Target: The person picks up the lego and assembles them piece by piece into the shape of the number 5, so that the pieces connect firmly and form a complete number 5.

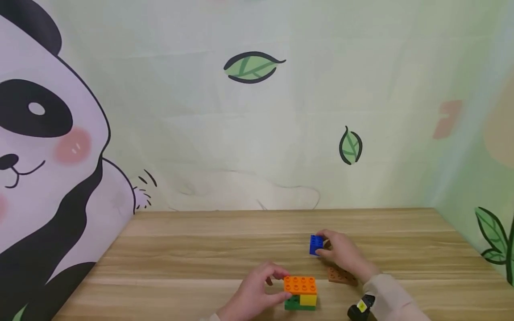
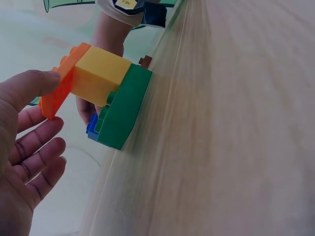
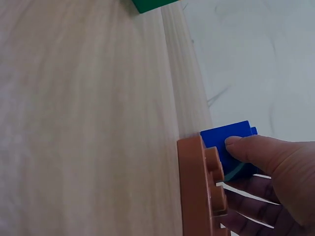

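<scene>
A small stack of toy building bricks stands on the wooden table: an orange brick [image 1: 300, 285] on top, a yellow brick [image 2: 101, 74] under one end of it, and a green brick [image 2: 127, 110] at the bottom. My left hand [image 1: 257, 292] pinches the orange brick at its left end, thumb at the front and index finger at the back; the other fingers hang loosely beside it. Farther back and to the right, my right hand [image 1: 345, 252] grips a blue brick [image 1: 316, 244] between thumb and fingers. The thumb lies on its side face in the right wrist view.
A flat brown brick [image 1: 339, 275] lies on the table [image 1: 201, 249] below my right forearm. A black device with a yellow label [image 1: 361, 307] sits at the right wrist. Behind the table hangs a pale green backdrop [image 1: 192, 133] printed with a panda and leaves.
</scene>
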A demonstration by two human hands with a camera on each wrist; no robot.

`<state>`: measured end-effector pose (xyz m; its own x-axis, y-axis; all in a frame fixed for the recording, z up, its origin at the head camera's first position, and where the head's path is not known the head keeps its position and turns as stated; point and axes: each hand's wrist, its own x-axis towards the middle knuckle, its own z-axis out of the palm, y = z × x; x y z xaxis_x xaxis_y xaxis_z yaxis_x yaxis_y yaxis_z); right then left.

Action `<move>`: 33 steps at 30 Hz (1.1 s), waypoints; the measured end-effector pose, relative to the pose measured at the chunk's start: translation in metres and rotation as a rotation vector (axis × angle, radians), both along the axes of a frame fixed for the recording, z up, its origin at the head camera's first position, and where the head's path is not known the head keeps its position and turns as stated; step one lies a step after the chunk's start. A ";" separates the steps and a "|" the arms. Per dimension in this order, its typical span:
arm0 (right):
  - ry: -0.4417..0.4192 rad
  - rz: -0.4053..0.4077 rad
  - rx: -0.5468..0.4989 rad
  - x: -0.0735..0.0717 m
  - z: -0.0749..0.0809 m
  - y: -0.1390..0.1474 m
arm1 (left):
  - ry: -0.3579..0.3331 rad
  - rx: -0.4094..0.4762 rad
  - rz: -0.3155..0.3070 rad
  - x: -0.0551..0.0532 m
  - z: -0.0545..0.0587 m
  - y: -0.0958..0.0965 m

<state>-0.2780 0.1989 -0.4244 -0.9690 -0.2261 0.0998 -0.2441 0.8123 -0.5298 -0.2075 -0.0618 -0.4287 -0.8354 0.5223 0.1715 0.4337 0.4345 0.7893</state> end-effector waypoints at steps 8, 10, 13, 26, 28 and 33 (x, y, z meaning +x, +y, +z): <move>0.009 -0.012 -0.027 -0.001 0.001 0.004 | 0.010 0.013 -0.005 -0.001 0.002 0.002; 0.006 -0.013 -0.043 0.000 0.002 0.005 | 0.005 0.020 -0.001 -0.002 0.001 0.002; 0.013 -0.012 -0.056 0.002 0.005 0.006 | 0.004 0.028 0.003 -0.002 -0.002 0.001; 0.073 0.034 -0.093 0.013 0.017 0.010 | -0.024 0.039 0.021 -0.003 -0.005 0.002; 0.068 0.037 -0.094 0.015 0.020 0.010 | -0.036 0.041 0.022 -0.003 -0.005 0.002; 0.059 0.046 -0.091 0.021 0.028 0.008 | -0.037 0.045 0.020 -0.002 -0.007 0.002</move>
<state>-0.2566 0.2066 -0.3961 -0.9495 -0.2580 0.1785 -0.3133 0.7489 -0.5840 -0.2099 -0.0599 -0.4354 -0.8519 0.4975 0.1634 0.3954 0.4067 0.8236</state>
